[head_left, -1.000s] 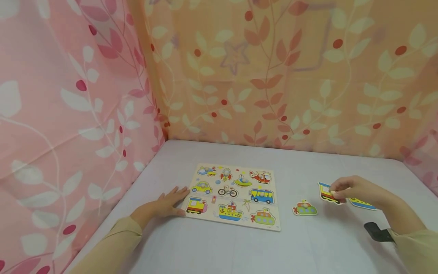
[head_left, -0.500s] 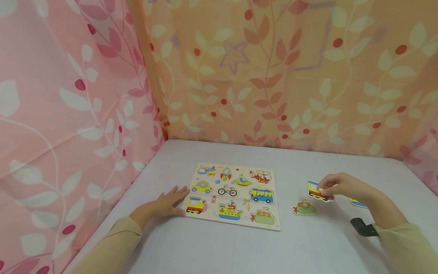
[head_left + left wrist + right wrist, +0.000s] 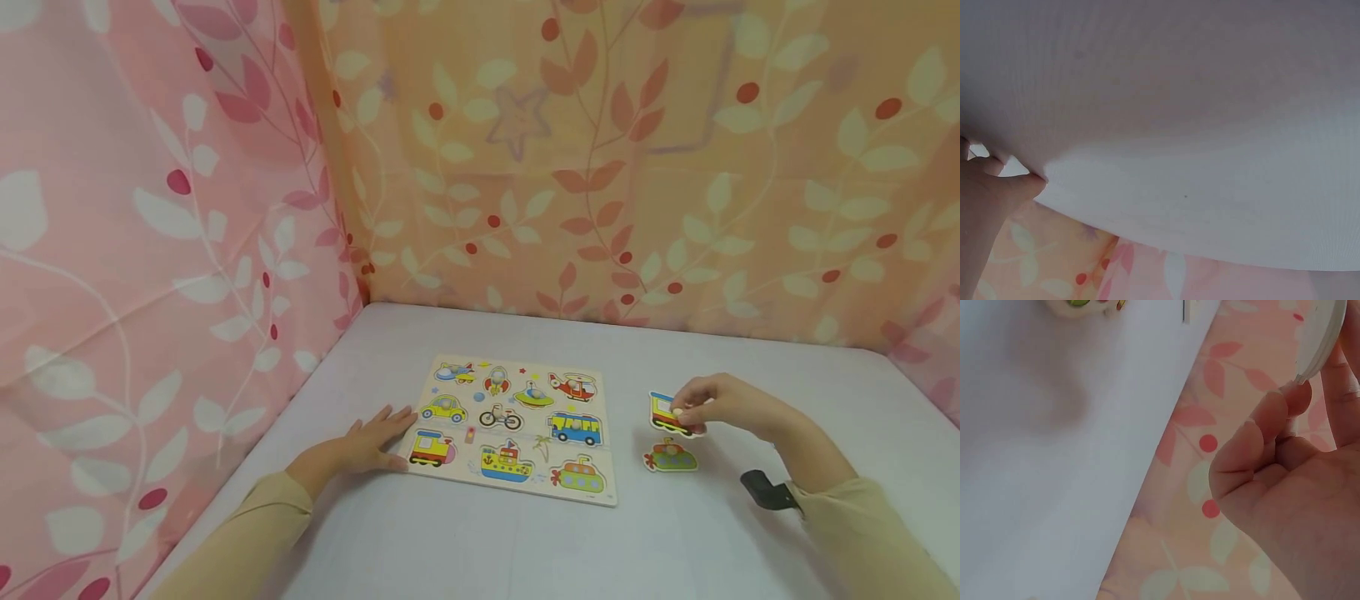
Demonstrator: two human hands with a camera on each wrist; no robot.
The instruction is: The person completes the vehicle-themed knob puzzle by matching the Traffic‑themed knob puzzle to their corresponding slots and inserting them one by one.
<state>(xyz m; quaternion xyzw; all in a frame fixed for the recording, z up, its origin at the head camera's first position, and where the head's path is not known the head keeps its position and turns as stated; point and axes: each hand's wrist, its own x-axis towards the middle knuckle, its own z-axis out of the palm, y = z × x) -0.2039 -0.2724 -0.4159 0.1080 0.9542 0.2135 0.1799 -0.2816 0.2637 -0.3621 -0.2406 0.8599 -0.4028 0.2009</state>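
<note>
My right hand pinches a train puzzle piece by its small round knob, raised over the table to the right of the puzzle board. In the right wrist view, the pale underside of that piece shows beside the curled fingers. Just below it in the head view lies a submarine piece with a knob. My left hand is spread flat, fingertips and thumb at the board's left edge. Printed pictures of a train, a boat and a submarine fill the board's front row.
Knobbed vehicle pieces, among them a bus and a car, sit in the board's other rows. A white cloth covers the table. Flowered curtains close off the back and sides. A black camera mount sticks out from the right wrist.
My right hand has carried the train piece leftward, from beside the boat piece to behind the submarine piece. The boat piece is now hidden behind the right arm. The left hand stays put.
</note>
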